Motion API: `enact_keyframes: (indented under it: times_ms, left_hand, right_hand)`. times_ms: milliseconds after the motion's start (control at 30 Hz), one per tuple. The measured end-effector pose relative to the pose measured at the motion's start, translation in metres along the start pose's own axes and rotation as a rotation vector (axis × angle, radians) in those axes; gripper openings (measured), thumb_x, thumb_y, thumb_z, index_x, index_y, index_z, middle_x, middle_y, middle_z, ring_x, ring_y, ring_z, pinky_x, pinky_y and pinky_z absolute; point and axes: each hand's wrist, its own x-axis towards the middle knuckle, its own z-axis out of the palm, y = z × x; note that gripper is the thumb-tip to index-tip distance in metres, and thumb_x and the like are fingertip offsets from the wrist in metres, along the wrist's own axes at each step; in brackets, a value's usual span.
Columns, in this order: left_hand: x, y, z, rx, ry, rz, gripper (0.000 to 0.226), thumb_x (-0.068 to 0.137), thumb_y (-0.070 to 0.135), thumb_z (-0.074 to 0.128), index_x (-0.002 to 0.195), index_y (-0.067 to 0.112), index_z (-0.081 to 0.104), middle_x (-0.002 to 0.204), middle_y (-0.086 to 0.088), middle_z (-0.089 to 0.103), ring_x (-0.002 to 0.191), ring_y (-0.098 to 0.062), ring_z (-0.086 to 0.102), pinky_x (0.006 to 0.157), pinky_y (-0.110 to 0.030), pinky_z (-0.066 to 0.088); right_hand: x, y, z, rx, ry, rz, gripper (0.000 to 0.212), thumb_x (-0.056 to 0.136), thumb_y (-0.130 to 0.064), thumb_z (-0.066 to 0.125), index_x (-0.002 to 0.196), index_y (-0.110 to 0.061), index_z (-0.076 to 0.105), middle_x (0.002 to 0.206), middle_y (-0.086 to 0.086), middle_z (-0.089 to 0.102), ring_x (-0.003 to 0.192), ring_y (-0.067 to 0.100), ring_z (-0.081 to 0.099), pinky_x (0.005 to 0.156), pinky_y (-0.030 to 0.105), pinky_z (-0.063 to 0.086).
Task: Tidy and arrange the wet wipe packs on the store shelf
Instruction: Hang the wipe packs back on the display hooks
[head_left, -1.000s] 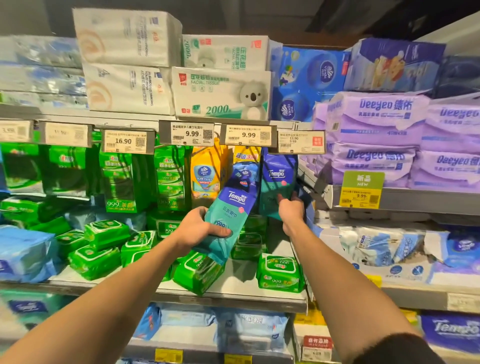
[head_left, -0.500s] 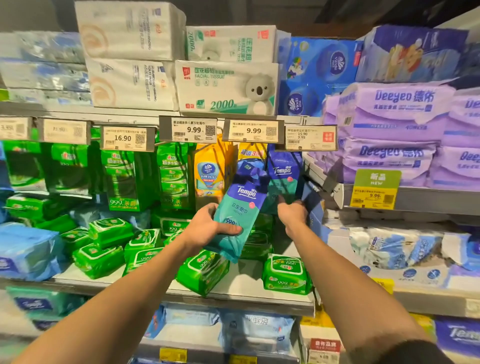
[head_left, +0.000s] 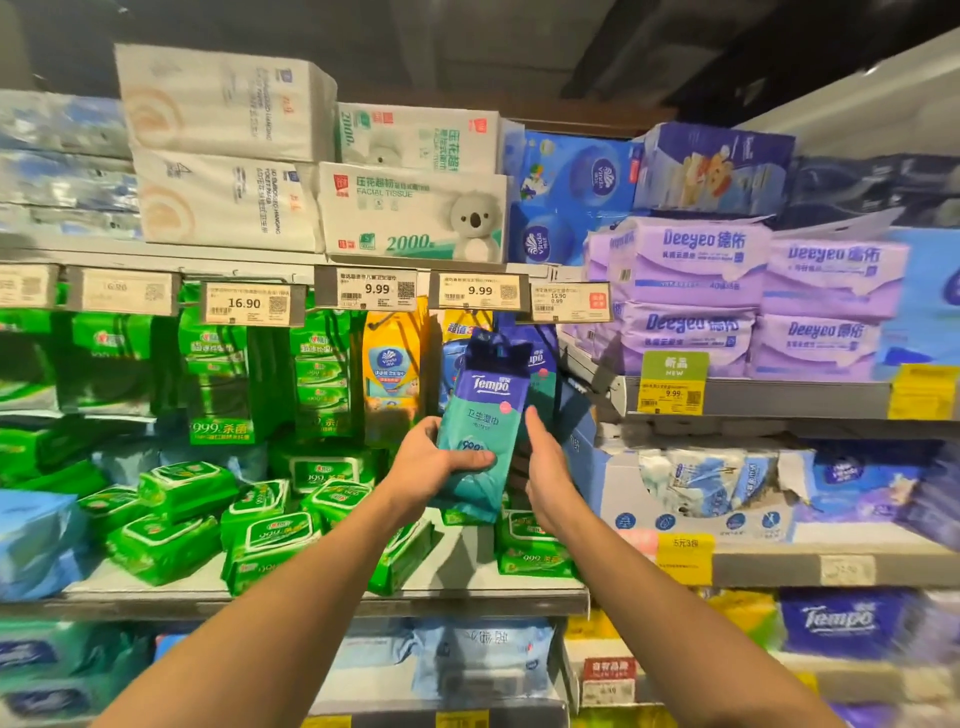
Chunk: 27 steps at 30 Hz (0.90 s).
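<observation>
A teal and dark blue Tempo wet wipe pack (head_left: 483, 410) stands nearly upright in front of the middle shelf. My left hand (head_left: 431, 467) grips its lower part, thumb across the front. My right hand (head_left: 548, 473) lies against the pack's right edge with its fingers straight. Behind it hangs another Tempo pack (head_left: 540, 364), mostly hidden. Green wet wipe packs (head_left: 171, 540) lie loosely scattered on the shelf (head_left: 311, 603) to the left and under my hands.
A yellow Vinda pack (head_left: 389, 369) hangs left of the Tempo packs, below the price tags (head_left: 480, 291). Purple Deeyeo packs (head_left: 691, 265) are stacked on the right shelf. An open carton (head_left: 691, 483) of blue and white packs sits below them.
My left hand has turned the Tempo pack from tilted to nearly upright. My right hand has left the hanging pack behind and come down against the held pack's right edge.
</observation>
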Motion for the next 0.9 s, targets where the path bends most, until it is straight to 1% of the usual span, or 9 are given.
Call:
enact_keyframes:
  times_ms: [100,167,233,333,467,600,667,733,900]
  left_hand:
    - [-0.004,0.001,0.000,-0.028,0.030,0.003,0.063,0.056,-0.002,0.090,0.107,0.001,0.052,0.101,-0.015,0.074,0.082,-0.028,0.074,0.064,-0.037,0.058]
    - [-0.005,0.003,0.001,-0.043,0.031,0.012,0.062,0.058,-0.002,0.089,0.108,0.002,0.052,0.101,-0.014,0.074,0.080,-0.027,0.074,0.061,-0.035,0.058]
    - [-0.005,0.007,0.005,-0.066,0.017,0.033,0.061,0.060,-0.003,0.087,0.110,0.003,0.052,0.103,-0.014,0.073,0.080,-0.025,0.073,0.061,-0.033,0.058]
    - [-0.005,0.009,0.018,-0.115,-0.050,0.065,0.057,0.064,-0.006,0.084,0.111,0.005,0.053,0.106,-0.015,0.072,0.082,-0.024,0.073,0.062,-0.032,0.058]
    - [-0.008,0.002,0.039,-0.169,-0.152,0.108,0.065,0.065,-0.009,0.081,0.120,0.005,0.051,0.109,-0.014,0.072,0.094,-0.028,0.072,0.072,-0.037,0.058]
    - [-0.008,-0.002,0.048,-0.197,-0.244,0.120,0.073,0.061,-0.012,0.083,0.124,0.005,0.048,0.113,-0.017,0.070,0.101,-0.033,0.070,0.079,-0.044,0.058]
    - [-0.007,-0.001,0.048,-0.179,-0.275,0.124,0.077,0.057,-0.008,0.084,0.124,0.005,0.048,0.115,-0.018,0.069,0.103,-0.034,0.069,0.082,-0.047,0.058]
    - [-0.006,0.001,0.049,-0.168,-0.285,0.127,0.077,0.056,-0.007,0.085,0.123,0.004,0.048,0.115,-0.020,0.068,0.104,-0.035,0.068,0.085,-0.048,0.057]
    - [-0.002,0.008,0.056,-0.138,-0.266,0.136,0.068,0.062,-0.011,0.083,0.119,0.004,0.048,0.111,-0.016,0.071,0.102,-0.034,0.069,0.084,-0.048,0.058]
  right_hand:
    - [-0.023,-0.011,-0.004,-0.077,0.069,0.038,0.112,0.055,-0.100,0.033,0.144,-0.032,0.044,0.147,-0.002,0.049,0.129,0.028,0.051,0.109,0.054,0.039]
    - [-0.050,-0.026,-0.005,-0.148,0.101,0.034,0.091,0.079,-0.085,0.029,0.141,-0.020,0.045,0.146,0.010,0.048,0.129,0.034,0.051,0.107,0.055,0.041]
    - [-0.057,-0.023,-0.015,-0.138,0.108,0.047,0.070,0.096,-0.067,0.028,0.137,-0.014,0.049,0.134,0.014,0.057,0.122,0.035,0.056,0.101,0.050,0.048]
    - [-0.059,-0.007,-0.032,-0.141,0.069,0.121,0.070,0.096,-0.066,0.030,0.135,-0.013,0.051,0.130,0.010,0.062,0.116,0.031,0.061,0.092,0.044,0.053]
    - [-0.066,0.009,-0.049,-0.166,0.043,0.165,0.065,0.095,-0.067,0.031,0.138,-0.022,0.050,0.130,0.011,0.062,0.112,0.030,0.063,0.074,0.038,0.057]
    - [-0.071,0.013,-0.058,-0.217,0.022,0.168,0.061,0.098,-0.064,0.029,0.128,-0.018,0.056,0.111,0.012,0.069,0.095,0.029,0.070,0.085,0.043,0.057]
    - [-0.069,0.015,-0.059,-0.232,0.019,0.167,0.059,0.097,-0.065,0.031,0.129,-0.022,0.056,0.112,0.011,0.070,0.096,0.029,0.070,0.087,0.044,0.057]
    - [-0.067,0.015,-0.058,-0.239,0.013,0.157,0.059,0.094,-0.068,0.034,0.131,-0.026,0.054,0.116,0.009,0.069,0.099,0.029,0.069,0.085,0.043,0.057]
    - [-0.067,0.013,-0.055,-0.252,0.008,0.147,0.056,0.099,-0.059,0.032,0.130,-0.018,0.053,0.112,0.009,0.066,0.091,0.025,0.069,0.069,0.033,0.055]
